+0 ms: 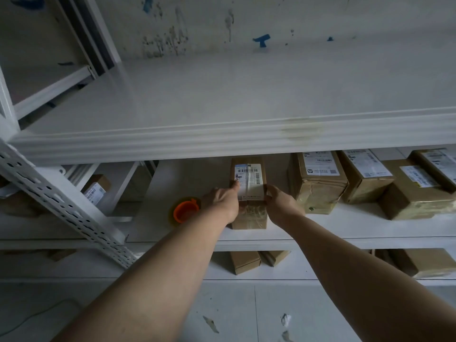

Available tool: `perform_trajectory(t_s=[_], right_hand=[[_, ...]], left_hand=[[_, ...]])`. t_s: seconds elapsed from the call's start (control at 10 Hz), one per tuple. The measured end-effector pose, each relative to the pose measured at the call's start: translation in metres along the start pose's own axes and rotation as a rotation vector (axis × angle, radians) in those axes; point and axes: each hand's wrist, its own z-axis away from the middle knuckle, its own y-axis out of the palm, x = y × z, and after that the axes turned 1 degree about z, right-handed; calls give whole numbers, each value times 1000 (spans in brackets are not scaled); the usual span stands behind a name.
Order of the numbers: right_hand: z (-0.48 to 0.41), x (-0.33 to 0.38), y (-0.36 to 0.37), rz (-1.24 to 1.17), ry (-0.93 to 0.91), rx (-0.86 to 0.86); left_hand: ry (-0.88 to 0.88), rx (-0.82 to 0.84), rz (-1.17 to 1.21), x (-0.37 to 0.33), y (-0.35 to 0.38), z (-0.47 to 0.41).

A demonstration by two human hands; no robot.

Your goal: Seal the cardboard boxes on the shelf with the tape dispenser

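From my head camera I looked down along both bare forearms to the middle shelf (345, 233) of a white metal rack. A narrow cardboard box (249, 219) lay there lengthwise, running away from me, with a white barcode label (248, 172) on its top and glossy clear tape over its near end.

My left hand (223, 201) clasped the box's left side, thumb up on the top edge just touching the label; the other fingers were hidden behind the box. My right hand (281, 202) gripped the right side, fingers curled at the top right edge.

The tape dispenser (186, 210), orange, sat on the same shelf just left of my left wrist, out of either hand. Whether it touched my wrist I could not tell.

To the right, apart from the box I held, a row of larger labelled boxes (318, 181) stood close together, their fronts wrapped in tape. Another labelled box (96, 187) sat far left behind the perforated upright (61, 201). Plain boxes (244, 261) lay on the shelf below. The top board (222, 141) ran above my hands, with a yellowish stain on its front edge.
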Motion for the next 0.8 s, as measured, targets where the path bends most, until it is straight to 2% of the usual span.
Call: perform_trajectory(t_s=[0.1,0.2,0.3,0.4,0.5,0.8], right_hand=[[-8,0,-1,34,-32,29],[-19,-10,-1,-108,19,46],[-21,-29,-2,-81,104,-24],[-13,-41,-2,-89,119,-85],[-5,-44,-4,-68,106,-97],[28,-34,1,-67,93,-153]], left_hand=[[4,-63,-35,1,0,-12],[-30,-63,-25,1,-3,-11],[-70,15,100,-6,-8,-7],[-91,11,124,-7,-4,-4],[-60,-30,55,-5,-1,3],[-37,4,95,6,-9,40]])
